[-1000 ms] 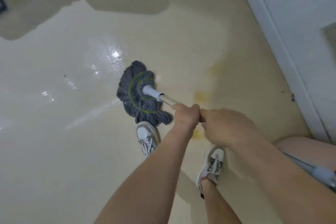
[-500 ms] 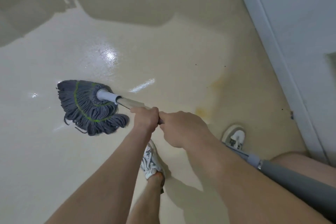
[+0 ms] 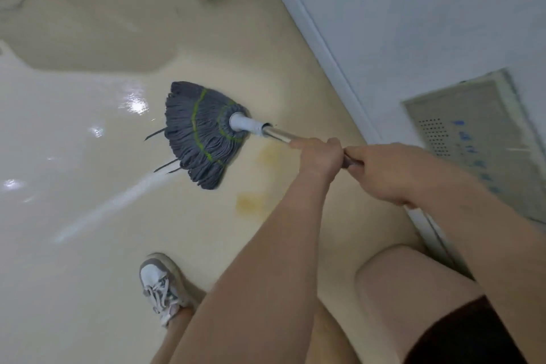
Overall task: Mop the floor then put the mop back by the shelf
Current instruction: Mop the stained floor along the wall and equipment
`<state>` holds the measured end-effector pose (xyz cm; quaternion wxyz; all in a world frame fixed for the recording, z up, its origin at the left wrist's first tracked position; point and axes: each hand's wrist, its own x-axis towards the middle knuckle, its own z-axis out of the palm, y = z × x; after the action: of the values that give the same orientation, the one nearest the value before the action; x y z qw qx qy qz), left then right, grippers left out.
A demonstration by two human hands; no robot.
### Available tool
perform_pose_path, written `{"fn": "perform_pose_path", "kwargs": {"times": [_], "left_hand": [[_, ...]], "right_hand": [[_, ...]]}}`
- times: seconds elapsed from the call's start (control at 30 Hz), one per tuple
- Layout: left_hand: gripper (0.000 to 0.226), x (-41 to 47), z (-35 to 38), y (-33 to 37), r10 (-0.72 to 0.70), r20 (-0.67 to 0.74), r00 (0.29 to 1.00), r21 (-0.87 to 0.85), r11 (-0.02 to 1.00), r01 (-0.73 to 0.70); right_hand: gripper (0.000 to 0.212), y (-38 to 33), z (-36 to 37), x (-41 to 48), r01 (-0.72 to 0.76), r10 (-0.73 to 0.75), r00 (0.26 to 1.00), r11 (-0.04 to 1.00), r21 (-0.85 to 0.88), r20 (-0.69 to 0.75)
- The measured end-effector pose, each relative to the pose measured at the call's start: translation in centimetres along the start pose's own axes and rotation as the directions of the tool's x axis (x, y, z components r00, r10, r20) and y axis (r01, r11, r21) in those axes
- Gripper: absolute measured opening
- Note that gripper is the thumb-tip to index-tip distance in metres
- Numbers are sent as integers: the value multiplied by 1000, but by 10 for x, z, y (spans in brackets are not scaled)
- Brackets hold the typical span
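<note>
Over on the left, the glossy cream floor (image 3: 74,156) is wet and shiny, with light glare all over it, so slipping there looks like the obvious risk, especially with that white and grey laced sneaker (image 3: 161,287) planted right at the edge of the sheen. Moving right, the grey string mop head with green stitched bands (image 3: 201,133) lies splayed flat on the floor, a few loose strands trailing out to its left. Just beside it on the right sit two yellowish stains (image 3: 251,201), which look not yet scrubbed, so I'd say mopping isn't done. The shiny metal mop handle (image 3: 280,135) runs up into the left hand (image 3: 320,156), wrapped tight round it, and the right hand (image 3: 384,174) is clamped on right behind, the two touching. Further right is the white wall (image 3: 413,23) with a grey perforated panel (image 3: 472,142); a hard swing that way could knock the handle into it. No shelf in view.
</note>
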<state>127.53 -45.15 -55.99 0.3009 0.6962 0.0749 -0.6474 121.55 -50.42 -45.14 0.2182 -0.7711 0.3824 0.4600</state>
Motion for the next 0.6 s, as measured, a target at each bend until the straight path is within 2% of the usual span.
{"fn": "perform_pose_path", "kwargs": {"times": [0.03, 0.1, 0.2, 0.27, 0.37, 0.53, 0.6], "left_hand": [[66, -5, 18, 12, 20, 75, 997, -17, 1000, -19], [70, -6, 53, 24, 12, 133, 991, -79, 997, -1], [90, -10, 70, 20, 2, 126, 992, -124, 992, 14], [91, -15, 69, 8, -17, 86, 996, -177, 984, 32], [88, -23, 45, -21, -52, -32, 998, -201, 979, 45], [100, -37, -35, -90, -157, -169, 973, -244, 963, 113], [92, -46, -80, -120, -202, -204, 958, -284, 949, 139]], "right_hand": [[21, 16, -3, -1, -50, 50, 999, 999, 12, -10], [20, 43, -4, -5, -115, 116, 993, 992, 54, -25], [18, 63, 9, -8, -113, 117, 991, 991, 72, -63], [20, 61, 21, -10, -62, 67, 993, 997, 52, -93], [19, 40, 38, -16, 12, -6, 996, 998, 66, -93], [25, -43, 77, -27, 169, -175, 983, 979, 116, 49], [25, -88, 99, -31, 207, -216, 973, 972, 108, 77]]}}
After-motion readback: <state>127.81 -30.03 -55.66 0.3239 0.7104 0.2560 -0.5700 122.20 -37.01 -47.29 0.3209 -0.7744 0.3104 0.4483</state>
